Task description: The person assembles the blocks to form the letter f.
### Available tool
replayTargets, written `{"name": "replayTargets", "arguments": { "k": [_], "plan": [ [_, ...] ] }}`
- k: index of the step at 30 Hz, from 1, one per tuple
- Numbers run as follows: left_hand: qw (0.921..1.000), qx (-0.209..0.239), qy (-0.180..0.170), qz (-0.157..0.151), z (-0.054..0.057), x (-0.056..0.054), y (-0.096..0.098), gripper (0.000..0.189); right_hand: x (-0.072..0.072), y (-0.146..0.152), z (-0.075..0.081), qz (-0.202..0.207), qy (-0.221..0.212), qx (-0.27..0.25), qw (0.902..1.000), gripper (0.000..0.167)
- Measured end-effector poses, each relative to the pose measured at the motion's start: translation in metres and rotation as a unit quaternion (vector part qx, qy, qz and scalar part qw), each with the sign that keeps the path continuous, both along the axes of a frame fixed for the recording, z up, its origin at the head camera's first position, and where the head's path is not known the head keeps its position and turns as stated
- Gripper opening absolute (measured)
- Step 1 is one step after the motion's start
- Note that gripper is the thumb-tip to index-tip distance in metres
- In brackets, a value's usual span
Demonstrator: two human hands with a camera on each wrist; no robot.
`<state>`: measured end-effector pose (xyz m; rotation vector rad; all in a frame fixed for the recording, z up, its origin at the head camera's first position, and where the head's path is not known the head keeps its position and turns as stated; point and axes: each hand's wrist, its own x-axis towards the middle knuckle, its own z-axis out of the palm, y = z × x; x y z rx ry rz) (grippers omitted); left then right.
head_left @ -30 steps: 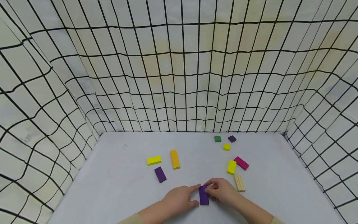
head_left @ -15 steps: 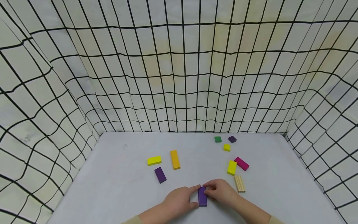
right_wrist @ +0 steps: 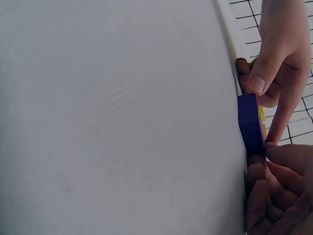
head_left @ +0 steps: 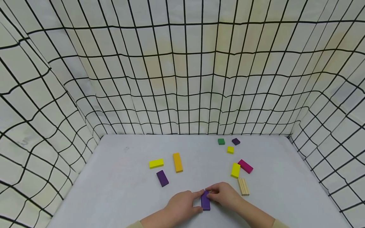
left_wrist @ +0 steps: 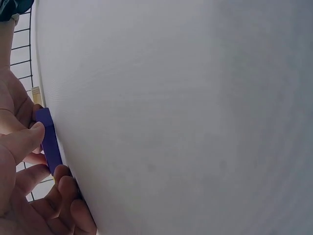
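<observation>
A purple rectangular block [head_left: 205, 202] lies on the white table between both hands, its long side running away from the person. The left hand [head_left: 182, 204] holds it from the left, index fingertip at the far corner and thumb at the near one. From the right, the right hand [head_left: 224, 194] pinches the far end between thumb and index finger. In the left wrist view the same purple block [left_wrist: 52, 144] appears edge-on, with fingers at both ends. The right wrist view shows the purple block [right_wrist: 250, 122] beneath the left thumb, its far end partly hidden by fingers.
Left of centre lie a yellow block [head_left: 156, 163], an orange block [head_left: 177, 162] and a dark purple block [head_left: 162, 178]. To the right are a yellow block [head_left: 235, 170], a magenta block [head_left: 245, 166] and wooden sticks [head_left: 243, 186]. Small blocks [head_left: 230, 150] sit farther back, before the grid-patterned wall [head_left: 194, 85].
The purple block has shifted slightly left and towards the person, and the right hand has moved slightly left with it. The left hand keeps nearly the same place.
</observation>
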<state>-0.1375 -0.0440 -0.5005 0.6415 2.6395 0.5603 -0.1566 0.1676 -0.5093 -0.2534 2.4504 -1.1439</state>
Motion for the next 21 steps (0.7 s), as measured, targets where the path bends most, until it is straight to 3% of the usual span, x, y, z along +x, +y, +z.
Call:
{"name": "replayTargets", "arguments": {
  "k": [9,21],
  "plan": [
    [0.9997,-0.007,0.023,-0.006,0.0009,0.0032,0.0005,0.056,0.0001,0.0042,-0.0012,0.032,-0.007,-0.026,0.9991,0.033],
    [0.9996,-0.020,0.015,-0.011,-0.0003,0.0028,0.0020,0.054,-0.0001,0.0054,0.0007,0.035,-0.016,-0.023,0.9990,0.034]
  ]
}}
